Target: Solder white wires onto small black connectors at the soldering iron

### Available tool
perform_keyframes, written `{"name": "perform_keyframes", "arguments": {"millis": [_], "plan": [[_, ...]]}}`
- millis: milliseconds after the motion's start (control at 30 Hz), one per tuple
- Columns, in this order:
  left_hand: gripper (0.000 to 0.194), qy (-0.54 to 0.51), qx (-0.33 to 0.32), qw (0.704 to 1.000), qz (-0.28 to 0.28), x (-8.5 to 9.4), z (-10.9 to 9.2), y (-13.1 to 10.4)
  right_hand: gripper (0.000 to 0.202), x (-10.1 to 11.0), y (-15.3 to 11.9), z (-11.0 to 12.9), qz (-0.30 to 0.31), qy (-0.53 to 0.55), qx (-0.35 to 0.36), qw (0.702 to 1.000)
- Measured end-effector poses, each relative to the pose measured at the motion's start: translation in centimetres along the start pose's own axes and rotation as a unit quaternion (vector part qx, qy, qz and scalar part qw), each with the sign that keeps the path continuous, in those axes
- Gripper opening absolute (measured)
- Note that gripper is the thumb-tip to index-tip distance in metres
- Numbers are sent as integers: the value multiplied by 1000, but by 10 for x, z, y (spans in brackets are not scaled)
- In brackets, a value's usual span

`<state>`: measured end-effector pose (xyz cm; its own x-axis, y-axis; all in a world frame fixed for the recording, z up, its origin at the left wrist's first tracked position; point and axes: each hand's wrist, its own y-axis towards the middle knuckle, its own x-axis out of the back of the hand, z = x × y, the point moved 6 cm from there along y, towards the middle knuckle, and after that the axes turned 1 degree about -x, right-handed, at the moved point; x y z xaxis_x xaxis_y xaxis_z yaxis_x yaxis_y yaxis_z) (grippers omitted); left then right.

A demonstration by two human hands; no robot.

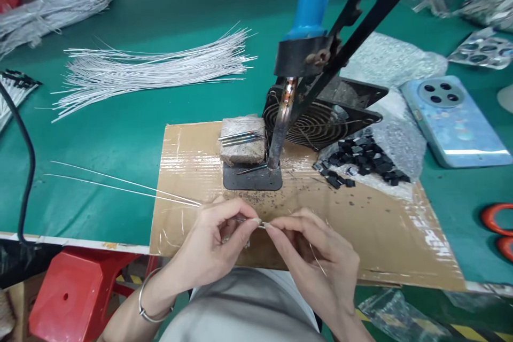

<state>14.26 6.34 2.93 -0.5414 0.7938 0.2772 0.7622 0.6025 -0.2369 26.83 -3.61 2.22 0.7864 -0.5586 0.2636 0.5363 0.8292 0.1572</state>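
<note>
My left hand (224, 240) is closed in a pinch on white wires (155, 196), whose long ends trail left over the cardboard and table. Fingertips of my right hand (320, 256) are pinched at the wires' short end, almost touching the left thumb. The small part between the fingertips is mostly hidden. A thin coppery strand (317, 260) hangs across my right hand. Just beyond my hands, a blue-handled soldering iron (310, 8) points down on a black arm. Its tip end meets a dark base plate (252, 181). A wrapped block (242, 155) beside it carries several thin metal rods (240, 139).
A cardboard sheet (192, 155) covers the work area. Behind the iron lies a black fan (320, 123). Small black pieces (372, 160) are heaped on bubble wrap. A phone (460, 128) and orange-handled scissors (495, 219) lie right; a white wire bundle (160, 69) lies back left.
</note>
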Motion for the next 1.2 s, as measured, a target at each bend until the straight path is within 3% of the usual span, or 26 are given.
{"name": "perform_keyframes", "arguments": {"millis": [267,433,700,1200], "plan": [[18,-30,39,999,11,-4,3,1,17,2,-2,-3,-27,27,6,999],[23,-3,60,998,-23,-2,7,0,12,0,-3,-17,-15,90,-112,989],[24,-11,64,997,-33,-2,7,-1,12,-17,-11,-32,25,269,-252,929],[23,-3,41,998,-36,-4,9,-2,9,-21,-15,-35,18,320,-282,904]]}}
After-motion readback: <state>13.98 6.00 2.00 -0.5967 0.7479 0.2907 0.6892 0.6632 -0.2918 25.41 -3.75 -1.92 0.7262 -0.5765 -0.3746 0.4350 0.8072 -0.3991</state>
